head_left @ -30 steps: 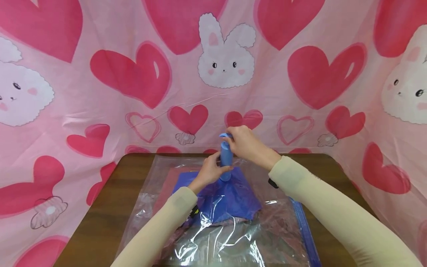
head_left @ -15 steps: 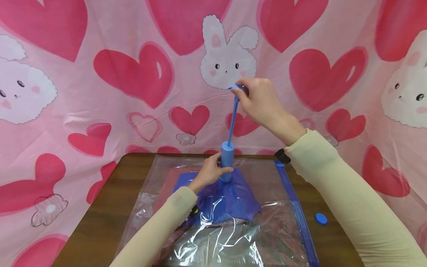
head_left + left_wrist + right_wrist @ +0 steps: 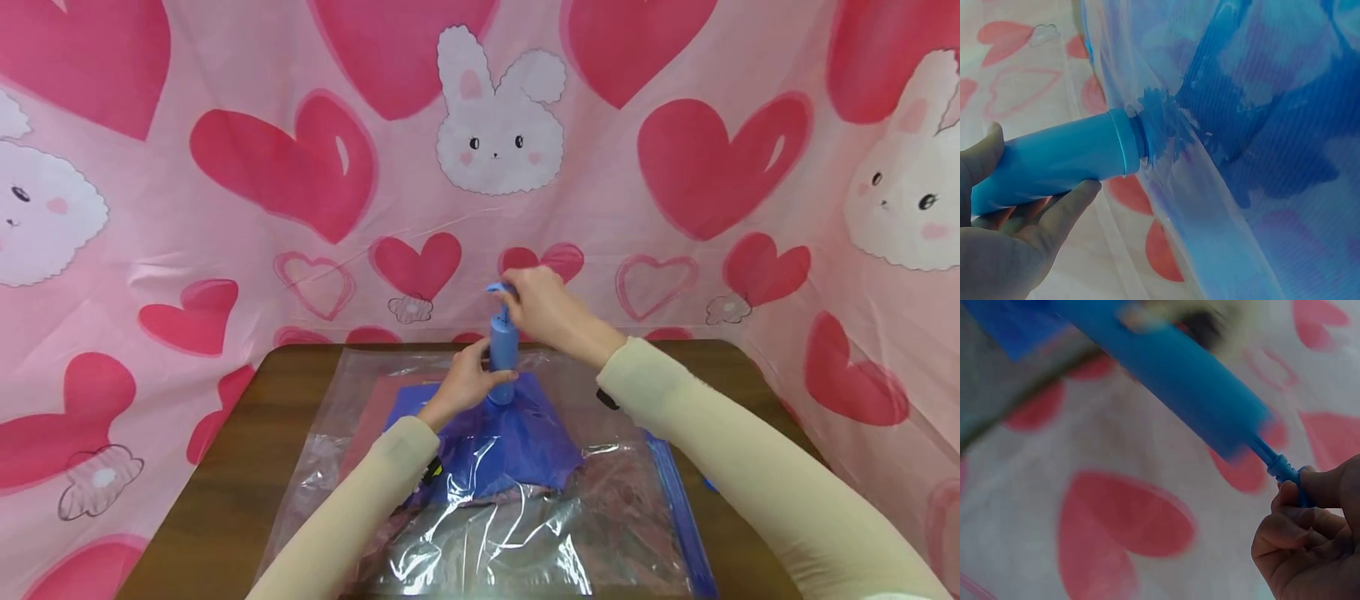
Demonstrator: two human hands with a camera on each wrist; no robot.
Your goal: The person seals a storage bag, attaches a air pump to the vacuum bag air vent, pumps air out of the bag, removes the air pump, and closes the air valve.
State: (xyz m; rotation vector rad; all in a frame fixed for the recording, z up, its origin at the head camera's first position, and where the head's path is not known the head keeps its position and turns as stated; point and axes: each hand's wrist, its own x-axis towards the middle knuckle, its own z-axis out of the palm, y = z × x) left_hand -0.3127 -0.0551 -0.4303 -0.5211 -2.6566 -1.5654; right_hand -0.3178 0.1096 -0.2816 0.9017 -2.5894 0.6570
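1. A blue pump (image 3: pixel 503 346) stands upright near the middle of the head view.
2. The left hand (image 3: pixel 465 382) has its grip curled around the pump.
3. The right hand (image 3: pixel 553 308) has its grip pinching the handle (image 3: pixel 497 287).
4. The pump touches a clear bag (image 3: pixel 618 500) below, with blue cloth (image 3: pixel 517 458) inside, on the brown tabletop (image 3: pixel 225 483).

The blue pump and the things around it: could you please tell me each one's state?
Clear bag: wrinkled, spread on the table
Blue pump: upright on the bag, rod partly out
Blue item: under the bag's plastic
Left hand: gripping the pump
Right hand: holding its handle
Blue piece: mostly hidden by right sleeve
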